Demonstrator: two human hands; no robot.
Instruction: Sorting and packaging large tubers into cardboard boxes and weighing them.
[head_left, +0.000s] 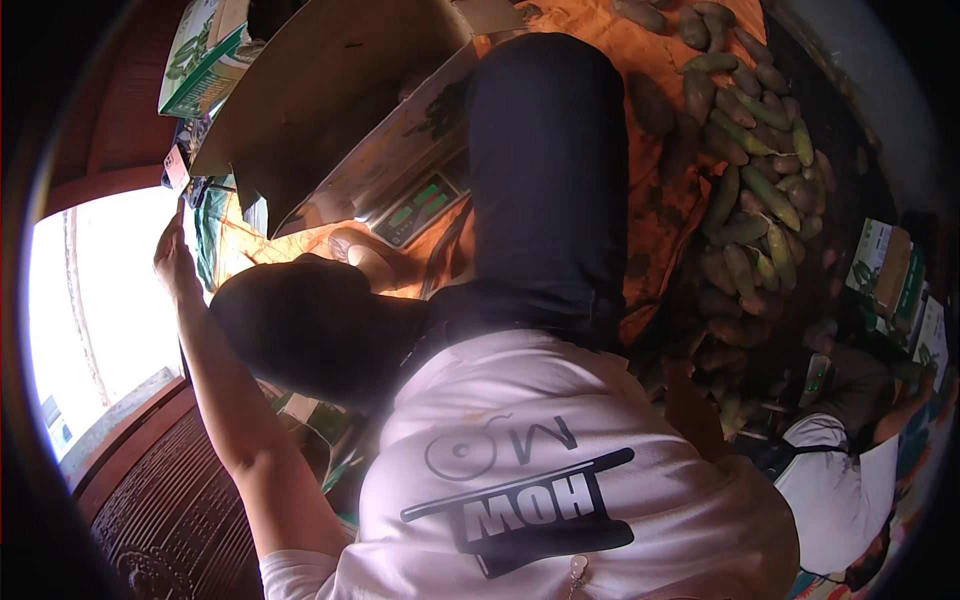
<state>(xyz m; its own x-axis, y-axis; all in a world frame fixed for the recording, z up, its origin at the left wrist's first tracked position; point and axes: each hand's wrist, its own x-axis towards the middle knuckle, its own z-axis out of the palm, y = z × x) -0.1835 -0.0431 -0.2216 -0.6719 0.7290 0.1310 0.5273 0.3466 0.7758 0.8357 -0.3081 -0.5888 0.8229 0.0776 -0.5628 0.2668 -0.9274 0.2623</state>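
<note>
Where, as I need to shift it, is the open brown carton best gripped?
Probably the lower-left flap edge of the brown carton, coming from the left: it lies open, that thin edge juts free near the left hand, while the black-trousered leg crowds its right side.

Matt cardboard box (330, 90); orange cloth (655, 190) w/ smooth-skinned mangoes (750, 190).

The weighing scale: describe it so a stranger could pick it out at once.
Start at the big open cardboard box at the top. Just below its lower flap, on the orange cloth, sits the weighing scale, left of the dark trouser leg. It alone has glowing green display panels.
</note>
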